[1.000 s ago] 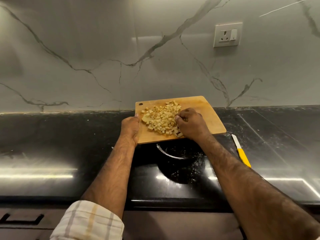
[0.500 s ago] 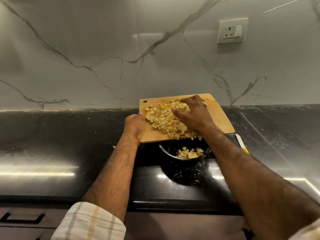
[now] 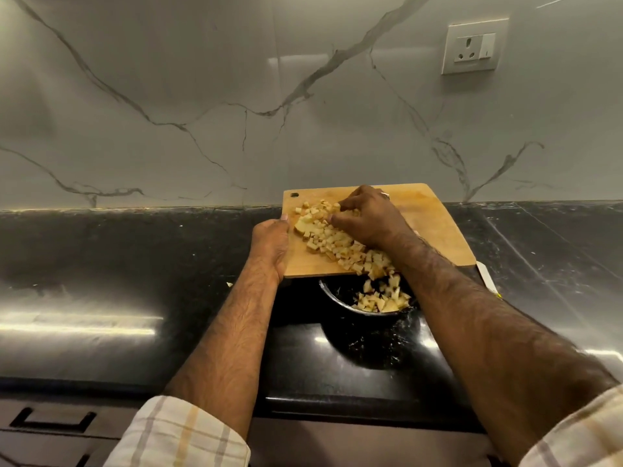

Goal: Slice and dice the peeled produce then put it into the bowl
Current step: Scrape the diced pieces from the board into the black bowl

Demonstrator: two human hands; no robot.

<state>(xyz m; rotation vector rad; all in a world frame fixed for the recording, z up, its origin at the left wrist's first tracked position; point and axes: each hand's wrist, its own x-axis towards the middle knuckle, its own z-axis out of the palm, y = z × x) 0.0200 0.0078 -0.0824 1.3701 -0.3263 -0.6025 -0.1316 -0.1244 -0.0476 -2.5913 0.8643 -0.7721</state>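
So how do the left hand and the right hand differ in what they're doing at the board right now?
The left hand grips the left edge of the cutting board, holding it over the bowl; the right hand lies on top of the board. The left hand touches no diced pieces; the right hand, fingers curved, rests among them, beside pieces dropping off the board's near edge. Both touch the board.

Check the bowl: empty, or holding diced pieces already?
Partly filled. Diced pieces lie inside the bowl, with more on the board above it.

Both hands engaged, forearms extended forward.
Left hand [image 3: 271,242] grips an edge, thumb on top; right hand [image 3: 365,219] lies palm-down, fingers curled.
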